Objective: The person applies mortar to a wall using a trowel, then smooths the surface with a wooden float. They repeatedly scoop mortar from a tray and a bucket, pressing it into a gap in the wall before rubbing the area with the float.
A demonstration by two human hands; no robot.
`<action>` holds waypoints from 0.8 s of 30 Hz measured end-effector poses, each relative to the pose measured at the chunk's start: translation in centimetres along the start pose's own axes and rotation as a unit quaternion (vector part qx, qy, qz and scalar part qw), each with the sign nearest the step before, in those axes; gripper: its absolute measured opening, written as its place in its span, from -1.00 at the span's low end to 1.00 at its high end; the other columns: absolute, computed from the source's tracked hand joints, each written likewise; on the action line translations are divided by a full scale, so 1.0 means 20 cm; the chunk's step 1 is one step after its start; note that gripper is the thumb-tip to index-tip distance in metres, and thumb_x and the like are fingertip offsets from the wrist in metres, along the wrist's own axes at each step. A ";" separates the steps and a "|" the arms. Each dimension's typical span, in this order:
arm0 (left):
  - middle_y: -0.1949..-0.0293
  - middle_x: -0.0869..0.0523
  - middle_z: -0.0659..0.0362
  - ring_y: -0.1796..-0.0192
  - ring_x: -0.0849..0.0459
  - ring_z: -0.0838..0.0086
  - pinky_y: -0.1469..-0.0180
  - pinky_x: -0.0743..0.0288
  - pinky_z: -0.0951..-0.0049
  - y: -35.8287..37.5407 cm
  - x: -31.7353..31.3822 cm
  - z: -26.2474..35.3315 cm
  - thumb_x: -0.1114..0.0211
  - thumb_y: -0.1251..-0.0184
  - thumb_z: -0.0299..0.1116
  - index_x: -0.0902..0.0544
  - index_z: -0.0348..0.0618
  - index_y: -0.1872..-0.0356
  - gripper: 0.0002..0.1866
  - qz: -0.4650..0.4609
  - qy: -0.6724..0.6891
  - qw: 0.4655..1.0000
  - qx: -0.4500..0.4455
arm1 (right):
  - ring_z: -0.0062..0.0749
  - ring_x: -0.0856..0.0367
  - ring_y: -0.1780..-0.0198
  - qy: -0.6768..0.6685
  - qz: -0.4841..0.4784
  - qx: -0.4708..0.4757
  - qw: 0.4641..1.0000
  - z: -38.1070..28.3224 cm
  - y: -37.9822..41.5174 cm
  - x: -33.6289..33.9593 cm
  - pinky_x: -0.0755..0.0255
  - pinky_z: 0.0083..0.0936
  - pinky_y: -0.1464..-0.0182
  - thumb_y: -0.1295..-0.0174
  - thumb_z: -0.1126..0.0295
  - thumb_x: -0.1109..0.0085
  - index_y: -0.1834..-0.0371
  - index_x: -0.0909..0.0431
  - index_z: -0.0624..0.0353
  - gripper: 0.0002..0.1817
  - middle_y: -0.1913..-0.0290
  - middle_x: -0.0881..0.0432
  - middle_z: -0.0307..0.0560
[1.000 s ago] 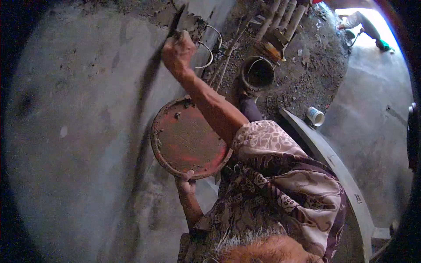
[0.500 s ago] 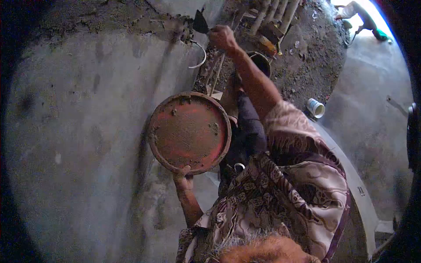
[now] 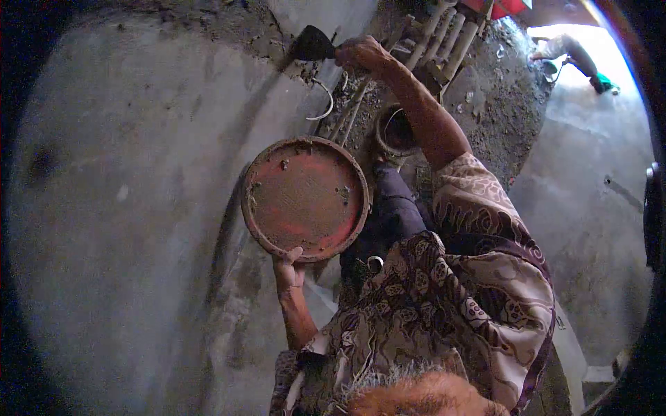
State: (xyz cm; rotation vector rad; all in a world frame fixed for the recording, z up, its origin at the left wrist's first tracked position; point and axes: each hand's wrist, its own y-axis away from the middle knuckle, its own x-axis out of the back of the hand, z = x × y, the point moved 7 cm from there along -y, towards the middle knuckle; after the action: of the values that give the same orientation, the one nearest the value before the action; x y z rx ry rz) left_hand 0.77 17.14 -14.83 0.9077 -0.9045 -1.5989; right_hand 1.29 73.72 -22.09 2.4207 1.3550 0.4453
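My left hand [image 3: 288,267] grips the near rim of a round reddish lid [image 3: 302,201], thumb over the edge. Grey mortar is smeared across the lid's face, with small lumps near its sides. Stretched out far ahead, my right hand [image 3: 362,54] is closed round the handle of a trowel [image 3: 313,44]. Its dark blade points left, close to the rough strip of wet mortar [image 3: 260,35] on the grey wall [image 3: 139,152]. A pale curved pipe [image 3: 326,100] sticks out just below the blade.
Beneath my right forearm stands a bucket [image 3: 399,130]. Several poles [image 3: 451,41] lean at the top, beside dirt and rubble [image 3: 489,83]. At the upper right, another person [image 3: 572,52] bends over in bright light. Smooth grey floor [image 3: 590,159] extends along the right.
The trowel has turned, so its blade now shows broader and points left. My view has shifted, bringing the bucket and a red thing at the top into sight. The lid stays in my left hand.
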 end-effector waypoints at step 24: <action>-0.03 -0.59 0.18 -0.05 -0.59 0.32 -0.12 -0.53 0.28 -0.36 -1.05 0.26 -0.40 -0.05 -0.48 -0.48 -0.17 -0.15 -0.44 -0.381 0.059 0.917 -0.106 | -0.36 -0.67 0.30 0.229 0.259 0.054 0.937 -0.56 1.35 -0.10 -0.53 -0.42 0.22 -0.20 0.38 -0.21 0.18 -0.58 0.20 -0.82 0.32 -0.69 -0.03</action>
State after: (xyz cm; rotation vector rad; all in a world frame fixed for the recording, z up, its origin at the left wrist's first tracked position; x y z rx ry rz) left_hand -3.23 39.49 -16.56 1.2697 -0.2678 -2.2125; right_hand 16.03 60.23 -0.57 2.8778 0.8776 1.1539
